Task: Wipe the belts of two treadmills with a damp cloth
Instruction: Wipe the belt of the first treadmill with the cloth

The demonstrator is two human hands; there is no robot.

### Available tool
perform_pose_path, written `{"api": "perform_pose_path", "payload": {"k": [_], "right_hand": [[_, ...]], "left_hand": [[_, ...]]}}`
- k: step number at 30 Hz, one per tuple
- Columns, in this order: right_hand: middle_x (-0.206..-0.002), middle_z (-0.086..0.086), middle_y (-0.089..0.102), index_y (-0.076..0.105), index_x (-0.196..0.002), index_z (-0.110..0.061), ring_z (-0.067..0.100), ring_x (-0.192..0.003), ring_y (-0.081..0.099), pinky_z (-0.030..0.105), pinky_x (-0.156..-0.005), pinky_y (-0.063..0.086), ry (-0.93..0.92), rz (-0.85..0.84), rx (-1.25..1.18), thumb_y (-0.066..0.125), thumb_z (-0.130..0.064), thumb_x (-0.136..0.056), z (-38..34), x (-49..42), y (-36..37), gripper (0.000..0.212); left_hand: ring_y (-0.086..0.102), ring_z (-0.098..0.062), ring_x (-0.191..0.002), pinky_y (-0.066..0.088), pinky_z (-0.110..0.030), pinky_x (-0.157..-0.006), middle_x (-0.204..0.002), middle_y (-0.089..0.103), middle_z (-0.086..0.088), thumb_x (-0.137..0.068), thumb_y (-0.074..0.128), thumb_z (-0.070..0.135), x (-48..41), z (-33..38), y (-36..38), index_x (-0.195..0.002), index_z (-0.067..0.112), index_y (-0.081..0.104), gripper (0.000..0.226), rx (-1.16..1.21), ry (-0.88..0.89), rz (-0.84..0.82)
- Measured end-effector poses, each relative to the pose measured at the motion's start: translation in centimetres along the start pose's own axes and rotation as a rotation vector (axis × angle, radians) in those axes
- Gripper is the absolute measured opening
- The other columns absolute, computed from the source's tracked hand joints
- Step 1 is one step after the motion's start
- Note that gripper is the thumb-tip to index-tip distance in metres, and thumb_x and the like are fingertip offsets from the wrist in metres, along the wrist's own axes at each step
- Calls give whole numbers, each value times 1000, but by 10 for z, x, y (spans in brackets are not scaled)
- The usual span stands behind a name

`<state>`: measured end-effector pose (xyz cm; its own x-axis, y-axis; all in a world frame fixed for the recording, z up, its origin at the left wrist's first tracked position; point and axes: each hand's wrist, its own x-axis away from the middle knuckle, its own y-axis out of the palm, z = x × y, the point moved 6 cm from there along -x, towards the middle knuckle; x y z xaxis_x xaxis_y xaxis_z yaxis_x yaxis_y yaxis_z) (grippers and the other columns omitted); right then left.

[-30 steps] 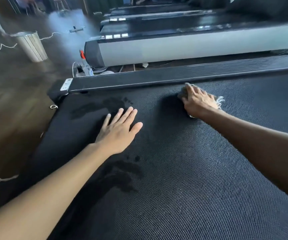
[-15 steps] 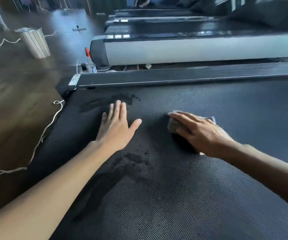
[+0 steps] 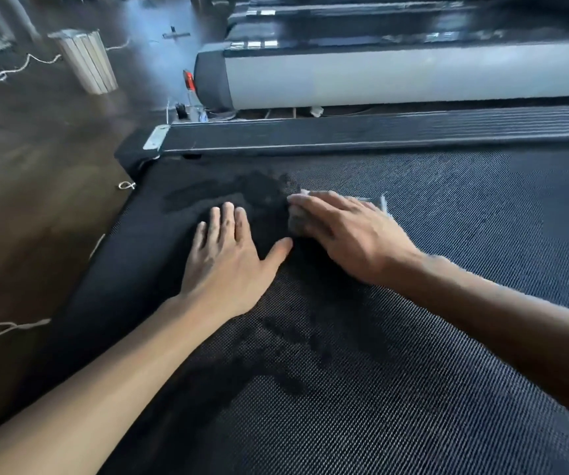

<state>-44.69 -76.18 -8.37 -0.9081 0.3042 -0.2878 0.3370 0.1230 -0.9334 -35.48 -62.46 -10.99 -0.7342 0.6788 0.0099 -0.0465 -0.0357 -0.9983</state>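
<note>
1. At ten o'clock on the near treadmill's belt (image 3: 413, 389), my right hand (image 3: 348, 234) presses the grey cloth (image 3: 297, 222) flat, fingers straight; left hand (image 3: 221, 265) lies spread beside it, holding nothing.
2. Wiping this belt is the step in hand; next, I judge, sweep toward three o'clock, over dry weave.

Black dotted-weave belt (image 3: 413, 389) with darker wet blotches — grey cloth (image 3: 298, 222), silver-grey neighbouring treadmill (image 3: 379, 80).

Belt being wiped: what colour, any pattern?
Black belt with a fine woven dot texture and darker wet patches; the head view shows it best.
</note>
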Motion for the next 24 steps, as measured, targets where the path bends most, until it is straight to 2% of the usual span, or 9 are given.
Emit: {"api": "perform_pose_path", "payload": {"k": [3,5,7,11,14,16,19,22,24], "right_hand": [[-148,-18,40,36,-143,-45,15,-134,40,39,-105,25,215,0,16,40,-45,-101,71,22,-30,42],[-144,-9,46,43,-138,-41,23,-130,42,39,-102,26,393,24,40,42,-42,-101,111,7,-35,37],[-138,1,50,48,-131,-34,30,-124,45,44,-102,30,468,80,74,40,-37,-99,116,-29,-23,33],[-137,10,50,41,-136,-23,33,-125,45,42,-103,32,359,61,61,43,-26,-93,57,-91,25,43],[-152,1,40,33,-147,-25,24,-137,38,38,-112,28,116,15,6,45,-31,-97,11,-63,24,51],[-155,-9,34,32,-149,-31,16,-141,33,39,-115,22,56,-7,-3,46,-37,-99,14,-19,4,52],[-151,-22,35,36,-145,-43,8,-139,36,49,-111,24,118,30,6,47,-45,-98,54,39,-27,49],[-153,-16,36,36,-146,-39,18,-139,38,48,-115,25,371,57,20,46,-44,-98,114,32,-43,50],[-152,-8,39,38,-146,-31,24,-137,38,43,-114,26,444,111,44,45,-38,-99,118,8,-36,48]], "left_hand": [[-13,-18,-147,-7,-37,-120,-160,-12,-8,-86,6,73,1,0,0,-152,8,-7,94,14,-6,8],[-12,-19,-147,-7,-38,-120,-160,-12,-8,-87,6,72,2,2,0,-152,7,-6,93,11,-5,19],[-12,-19,-147,-7,-38,-120,-160,-12,-9,-87,6,72,3,3,0,-152,7,-6,92,3,-10,17],[-13,-19,-147,-7,-38,-120,-160,-13,-8,-87,5,72,2,1,-1,-152,8,-8,93,4,-20,-19],[-12,-19,-147,-6,-37,-120,-160,-13,-8,-88,7,73,4,1,-2,-152,8,-8,93,13,-18,-28],[-12,-19,-147,-6,-38,-120,-160,-13,-8,-88,7,73,3,1,-2,-152,8,-8,93,19,-10,-21],[-11,-20,-147,-6,-39,-120,-160,-11,-9,-87,7,73,3,2,-2,-152,7,-7,93,16,-8,5],[-10,-21,-148,-6,-39,-120,-160,-9,-10,-89,9,71,4,3,-1,-152,6,-6,92,24,-6,19],[-10,-22,-148,-6,-39,-120,-160,-9,-11,-90,10,70,3,4,-2,-152,5,-5,90,23,-4,19]]}}
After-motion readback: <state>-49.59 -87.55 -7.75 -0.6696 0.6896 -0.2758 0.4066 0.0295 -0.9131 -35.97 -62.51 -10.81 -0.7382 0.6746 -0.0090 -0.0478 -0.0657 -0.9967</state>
